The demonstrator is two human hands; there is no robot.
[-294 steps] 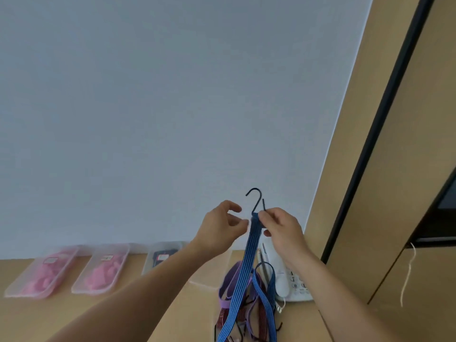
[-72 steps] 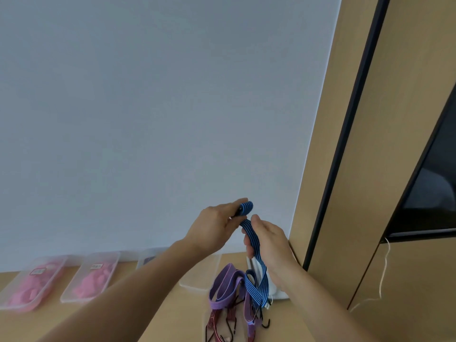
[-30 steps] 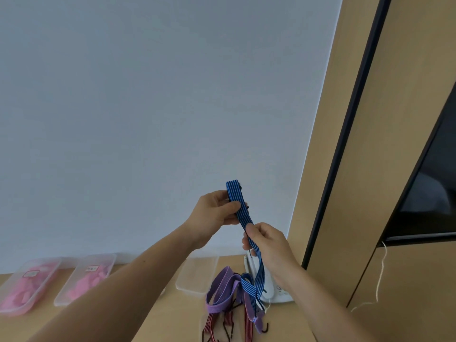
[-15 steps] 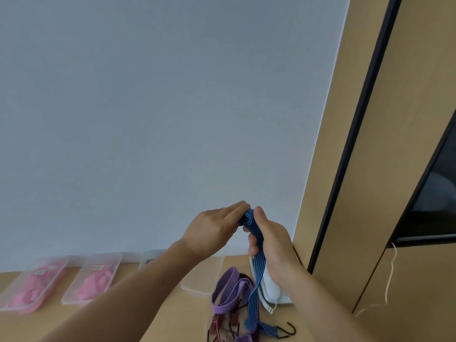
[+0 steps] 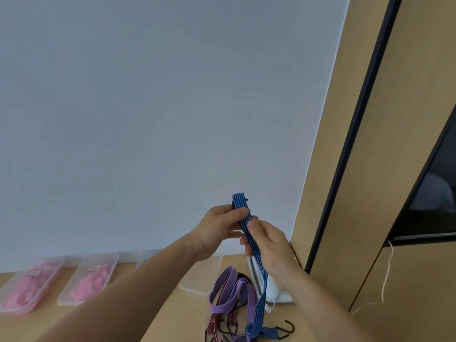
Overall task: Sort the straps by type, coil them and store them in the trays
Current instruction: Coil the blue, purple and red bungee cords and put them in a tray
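Most of the view is taken up by a pale wall [image 5: 148, 119], w/ a wood panel [image 5: 394, 119] at the right; below, only a strip of table [image 5: 187, 314] is seen. Along its back edge trays are lined up: a left pink tray [image 5: 49, 262] and a second pink tray [image 5: 108, 255], both w/ pink contents, then a clear tray [image 5: 199, 280] partly hidden by the left forearm. A white phone [image 5: 271, 290] is set at the right end, just beside a tangle of a purple strap [image 5: 223, 290] and red straps [image 5: 214, 327]. The blue strap [image 5: 259, 312] is held up above that tangle. Its folded top is pinched by the curled fingers & thumb of the left hand [image 5: 219, 228], and the run below is gripped in the right hand [image 5: 269, 245], fingers wrapped round it. The tail is left on the table, ending in a black hook [image 5: 290, 325]. The strap is judged light, soft & prob. stretchy, so the folds are likely to spring apart unless all layers are clamped together at the bundle; slack is best fed from close under it. Snagging is to be expected, esp. as the hook lies near the red straps & the phone.
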